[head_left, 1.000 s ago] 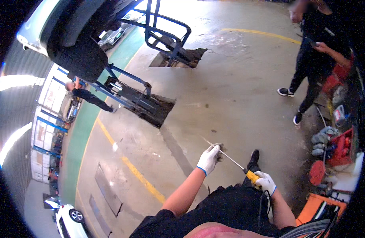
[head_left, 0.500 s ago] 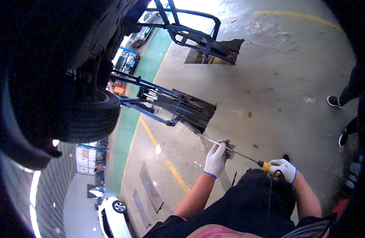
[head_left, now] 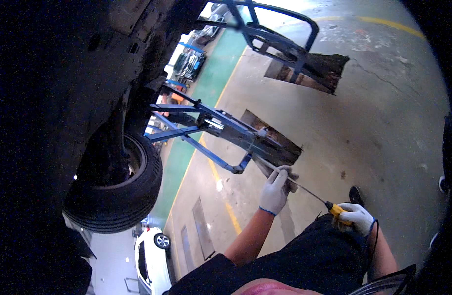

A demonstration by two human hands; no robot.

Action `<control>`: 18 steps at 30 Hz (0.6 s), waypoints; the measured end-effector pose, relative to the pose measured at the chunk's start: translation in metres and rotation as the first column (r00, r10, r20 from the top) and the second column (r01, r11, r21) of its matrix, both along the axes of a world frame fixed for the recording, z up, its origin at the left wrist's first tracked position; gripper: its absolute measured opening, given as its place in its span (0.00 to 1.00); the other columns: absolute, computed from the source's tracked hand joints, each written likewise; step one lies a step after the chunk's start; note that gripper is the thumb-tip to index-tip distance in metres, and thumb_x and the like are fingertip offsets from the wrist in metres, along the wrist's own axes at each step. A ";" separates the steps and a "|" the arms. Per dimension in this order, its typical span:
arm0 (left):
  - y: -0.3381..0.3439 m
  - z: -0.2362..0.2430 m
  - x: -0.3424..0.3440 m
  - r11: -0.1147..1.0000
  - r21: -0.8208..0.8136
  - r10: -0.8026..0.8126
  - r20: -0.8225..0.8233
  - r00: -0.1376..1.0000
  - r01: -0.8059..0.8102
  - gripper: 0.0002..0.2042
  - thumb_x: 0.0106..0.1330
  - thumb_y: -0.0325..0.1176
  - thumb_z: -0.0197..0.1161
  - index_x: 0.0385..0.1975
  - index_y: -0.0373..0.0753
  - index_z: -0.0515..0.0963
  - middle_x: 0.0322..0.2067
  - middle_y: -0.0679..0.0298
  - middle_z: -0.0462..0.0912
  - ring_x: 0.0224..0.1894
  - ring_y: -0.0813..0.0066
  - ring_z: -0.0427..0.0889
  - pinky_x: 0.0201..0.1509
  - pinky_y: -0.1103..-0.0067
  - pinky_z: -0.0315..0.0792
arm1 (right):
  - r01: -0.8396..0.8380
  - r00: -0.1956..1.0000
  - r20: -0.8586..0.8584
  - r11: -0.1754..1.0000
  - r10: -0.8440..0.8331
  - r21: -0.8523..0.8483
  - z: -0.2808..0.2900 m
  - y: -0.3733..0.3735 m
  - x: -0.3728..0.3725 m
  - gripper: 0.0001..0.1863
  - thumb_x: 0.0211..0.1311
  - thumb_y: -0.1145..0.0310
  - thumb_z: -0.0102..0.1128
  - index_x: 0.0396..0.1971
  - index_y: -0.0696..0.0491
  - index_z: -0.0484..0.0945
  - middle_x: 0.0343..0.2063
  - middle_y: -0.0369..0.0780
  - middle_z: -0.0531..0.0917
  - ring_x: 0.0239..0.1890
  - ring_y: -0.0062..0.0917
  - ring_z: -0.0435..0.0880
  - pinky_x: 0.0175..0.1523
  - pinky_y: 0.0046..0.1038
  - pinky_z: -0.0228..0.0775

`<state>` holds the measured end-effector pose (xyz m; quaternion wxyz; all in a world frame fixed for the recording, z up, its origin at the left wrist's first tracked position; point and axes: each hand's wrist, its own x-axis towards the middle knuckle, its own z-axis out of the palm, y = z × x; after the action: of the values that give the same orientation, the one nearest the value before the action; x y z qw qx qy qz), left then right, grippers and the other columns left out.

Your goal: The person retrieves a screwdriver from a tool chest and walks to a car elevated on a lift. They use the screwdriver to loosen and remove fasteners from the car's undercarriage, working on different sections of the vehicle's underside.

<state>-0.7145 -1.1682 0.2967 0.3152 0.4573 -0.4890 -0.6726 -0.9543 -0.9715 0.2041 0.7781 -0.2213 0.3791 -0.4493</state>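
Holding the tool [head_left: 329,204] over the floor [head_left: 398,128], I have my right hand [head_left: 355,217] curled round its yellow handle [head_left: 336,210] and my left hand [head_left: 275,191] pinching its rod [head_left: 314,194]. Slow, steady hands should work best.

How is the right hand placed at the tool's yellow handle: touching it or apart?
Touching. The head view shows the gloved right hand closed around the yellow handle, whose front end sticks out.
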 end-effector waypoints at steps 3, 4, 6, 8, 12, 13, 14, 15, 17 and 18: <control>-0.073 0.025 -0.038 0.999 -0.038 -0.013 0.008 1.000 0.014 0.14 0.80 0.39 0.54 0.56 0.37 0.75 0.41 0.57 0.84 0.36 0.70 0.82 0.36 0.75 0.74 | 0.073 0.985 0.161 0.993 -0.057 -0.093 -0.021 -0.071 -0.014 0.39 0.52 0.50 0.73 0.59 0.61 0.76 0.39 0.42 0.85 0.40 0.27 0.84 0.47 0.28 0.77; -0.092 0.037 -0.047 0.997 -0.080 -0.024 0.016 1.000 0.025 0.14 0.80 0.39 0.54 0.56 0.37 0.75 0.41 0.57 0.84 0.36 0.69 0.83 0.35 0.75 0.75 | 0.074 0.980 0.193 0.991 -0.052 -0.109 -0.018 -0.095 -0.020 0.40 0.51 0.50 0.74 0.59 0.61 0.75 0.39 0.42 0.85 0.39 0.27 0.84 0.44 0.27 0.77; -0.127 0.055 -0.063 0.991 -0.131 -0.023 0.036 0.999 0.027 0.14 0.80 0.38 0.53 0.56 0.36 0.74 0.40 0.57 0.84 0.36 0.69 0.83 0.34 0.76 0.75 | 0.054 0.966 0.256 0.992 -0.025 -0.110 -0.011 -0.138 -0.029 0.41 0.51 0.49 0.74 0.60 0.60 0.74 0.38 0.42 0.85 0.36 0.26 0.84 0.40 0.25 0.76; -0.157 0.070 -0.077 0.989 -0.144 0.050 0.015 0.999 -0.047 0.15 0.80 0.38 0.53 0.57 0.35 0.74 0.39 0.55 0.84 0.36 0.68 0.83 0.33 0.76 0.76 | 0.002 0.942 0.334 0.994 0.033 -0.105 -0.008 -0.182 -0.041 0.42 0.50 0.50 0.75 0.60 0.60 0.74 0.37 0.42 0.85 0.32 0.25 0.84 0.34 0.22 0.74; -0.197 0.091 -0.089 0.962 -0.192 0.195 -0.006 0.981 -0.192 0.15 0.80 0.37 0.53 0.57 0.34 0.74 0.39 0.54 0.84 0.35 0.68 0.85 0.33 0.76 0.78 | -0.122 0.902 0.400 0.984 0.165 -0.132 0.001 -0.259 -0.061 0.41 0.49 0.50 0.76 0.59 0.60 0.74 0.36 0.43 0.85 0.31 0.25 0.84 0.32 0.22 0.73; -0.208 0.091 -0.089 0.955 -0.195 0.221 -0.023 0.975 -0.222 0.15 0.80 0.37 0.53 0.57 0.34 0.74 0.39 0.54 0.85 0.36 0.67 0.85 0.32 0.76 0.79 | -0.153 0.899 0.392 0.979 0.194 -0.134 0.005 -0.281 -0.071 0.41 0.49 0.51 0.76 0.59 0.60 0.75 0.36 0.43 0.85 0.31 0.25 0.84 0.32 0.23 0.73; -0.215 0.090 -0.089 0.946 -0.196 0.257 -0.037 0.966 -0.259 0.15 0.80 0.37 0.53 0.58 0.34 0.74 0.39 0.53 0.85 0.36 0.67 0.85 0.32 0.76 0.79 | -0.205 0.887 0.388 0.966 0.251 -0.157 0.005 -0.299 -0.079 0.40 0.49 0.51 0.76 0.58 0.60 0.75 0.36 0.43 0.85 0.31 0.25 0.84 0.32 0.23 0.73; -0.221 0.089 -0.088 0.941 -0.204 0.265 -0.054 0.963 -0.271 0.16 0.80 0.38 0.54 0.58 0.35 0.74 0.39 0.55 0.84 0.37 0.67 0.85 0.32 0.76 0.80 | -0.256 0.870 0.385 0.950 0.308 -0.181 0.003 -0.317 -0.087 0.40 0.49 0.51 0.76 0.58 0.60 0.75 0.35 0.43 0.85 0.31 0.25 0.84 0.32 0.23 0.74; -0.229 0.092 -0.100 0.892 -0.229 0.388 -0.055 0.920 -0.390 0.16 0.80 0.38 0.55 0.58 0.35 0.74 0.39 0.56 0.84 0.37 0.68 0.85 0.32 0.76 0.80 | -0.353 0.842 0.362 0.916 0.400 -0.190 0.003 -0.348 -0.098 0.40 0.48 0.51 0.76 0.58 0.59 0.76 0.36 0.43 0.85 0.33 0.26 0.85 0.34 0.23 0.75; -0.233 0.094 -0.106 0.863 -0.239 0.445 -0.058 0.894 -0.445 0.16 0.79 0.38 0.55 0.59 0.35 0.74 0.39 0.57 0.84 0.38 0.68 0.85 0.32 0.76 0.80 | -0.381 0.836 0.346 0.904 0.427 -0.194 0.008 -0.363 -0.106 0.40 0.49 0.51 0.76 0.59 0.59 0.76 0.36 0.43 0.85 0.33 0.25 0.84 0.34 0.23 0.75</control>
<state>-0.8208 -1.4012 0.3902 0.5159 0.5148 -0.4498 -0.5162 -1.0601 -1.3346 0.2124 0.8994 -0.2501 0.1385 -0.3305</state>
